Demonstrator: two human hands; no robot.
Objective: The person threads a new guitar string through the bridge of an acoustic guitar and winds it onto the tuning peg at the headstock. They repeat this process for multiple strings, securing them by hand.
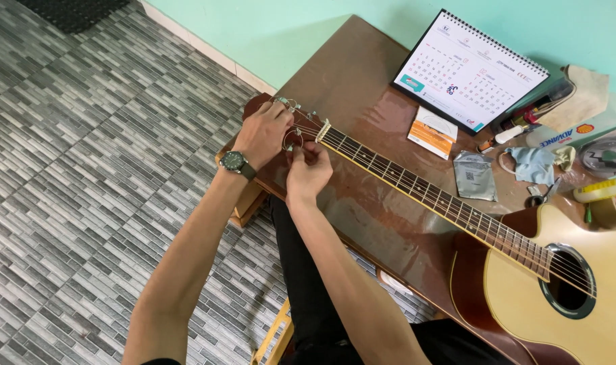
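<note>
Guitar [524,270] lies across the brown table [362,81], body at four o'clock and cut off by the frame edge, neck running up to the headstock [267,111] at ten o'clock. At one o'clock a white desk calendar [471,67] with spiral binding leans by the green wall. Below it lies a flat orange-and-white packet [432,132], and just right of that a small grey foil sachet [474,176]. At three o'clock sits a clutter of cloths, tubes and a yellow bottle [602,190], hard to tell apart.

Left hand [262,135], with a dark watch [235,161] on its wrist, lies curled over the headstock, hiding most of the tuners. Right hand [308,172] is pinched shut just beside the nut, fingertips gripping the strings [301,135]; which string cannot be made out.
</note>
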